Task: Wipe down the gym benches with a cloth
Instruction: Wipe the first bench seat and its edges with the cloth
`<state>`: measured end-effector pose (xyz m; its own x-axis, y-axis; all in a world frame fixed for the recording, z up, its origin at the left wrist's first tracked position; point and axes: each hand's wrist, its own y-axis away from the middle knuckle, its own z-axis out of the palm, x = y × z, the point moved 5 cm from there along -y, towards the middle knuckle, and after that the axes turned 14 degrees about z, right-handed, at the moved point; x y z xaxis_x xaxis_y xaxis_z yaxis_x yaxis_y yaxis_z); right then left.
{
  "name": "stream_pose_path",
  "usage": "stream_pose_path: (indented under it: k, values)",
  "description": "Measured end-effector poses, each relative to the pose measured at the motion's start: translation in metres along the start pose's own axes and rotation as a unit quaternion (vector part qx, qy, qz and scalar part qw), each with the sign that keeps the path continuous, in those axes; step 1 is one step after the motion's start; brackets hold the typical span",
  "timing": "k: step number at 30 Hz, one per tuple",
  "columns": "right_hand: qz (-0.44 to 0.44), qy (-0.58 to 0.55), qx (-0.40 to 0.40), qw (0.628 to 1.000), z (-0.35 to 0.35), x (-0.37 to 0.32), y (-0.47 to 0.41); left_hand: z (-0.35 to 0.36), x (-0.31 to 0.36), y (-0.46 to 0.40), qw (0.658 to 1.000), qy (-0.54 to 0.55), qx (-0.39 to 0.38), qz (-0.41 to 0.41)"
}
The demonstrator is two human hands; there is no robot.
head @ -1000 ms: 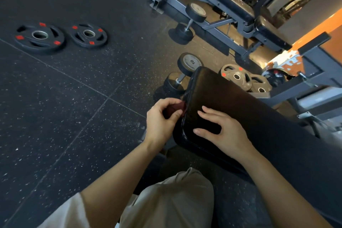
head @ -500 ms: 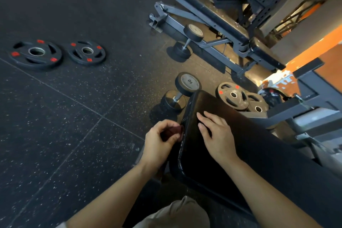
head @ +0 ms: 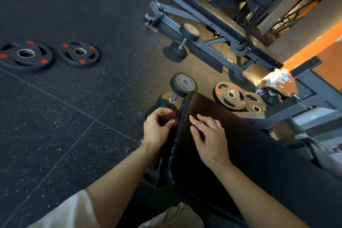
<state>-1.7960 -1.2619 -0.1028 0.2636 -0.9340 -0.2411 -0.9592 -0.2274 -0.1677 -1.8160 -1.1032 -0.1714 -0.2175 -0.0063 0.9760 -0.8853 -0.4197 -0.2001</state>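
My right hand lay flat on the black bench pad, fingers straight and pressing near its left edge. My left hand gripped a small dark red cloth, bunched between curled fingers and thumb, held against that edge of the pad near its far corner. Just beyond stood a dumbbell marked 10, with two weight plates to its right. Farther off sat a second bench, another dumbbell beside it, and two black plates away to the left.
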Motion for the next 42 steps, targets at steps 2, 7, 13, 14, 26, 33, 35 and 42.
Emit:
stream_pose_path:
  k: [2, 7, 13, 14, 26, 33, 35, 42]
  values:
    - [-0.006, -0.001, -0.016, 1.000, -0.005, 0.000, -0.011, 0.004, 0.006, -0.010, 0.999, 0.020, 0.020, 0.021]
    - [0.007, 0.008, 0.017, 1.000, 0.005, -0.001, -0.021, 0.012, -0.008, -0.022, 0.999, 0.011, -0.033, 0.026]
    - [0.006, -0.037, 0.037, 0.999, 0.009, 0.003, -0.019, 0.019, -0.018, -0.028, 0.999, 0.028, -0.027, 0.030]
    - [0.005, -0.040, 0.038, 0.998, 0.009, 0.003, -0.020, 0.019, -0.017, -0.024, 0.998, 0.046, -0.031, 0.041]
    - [0.001, -0.043, 0.045, 0.998, 0.013, 0.004, -0.020, 0.022, -0.019, -0.040, 0.994, 0.087, -0.048, 0.035]
    - [-0.001, -0.053, 0.038, 0.998, 0.012, 0.003, -0.020, 0.040, -0.016, -0.090, 0.997, -0.043, -0.006, 0.069]
    - [0.005, -0.055, 0.033, 0.998, 0.012, 0.004, -0.020, 0.039, -0.007, -0.099, 0.992, -0.077, -0.029, 0.100]
    - [-0.002, -0.046, 0.039, 0.998, 0.010, 0.003, -0.020, 0.034, -0.026, -0.083, 0.982, -0.019, -0.167, 0.089]
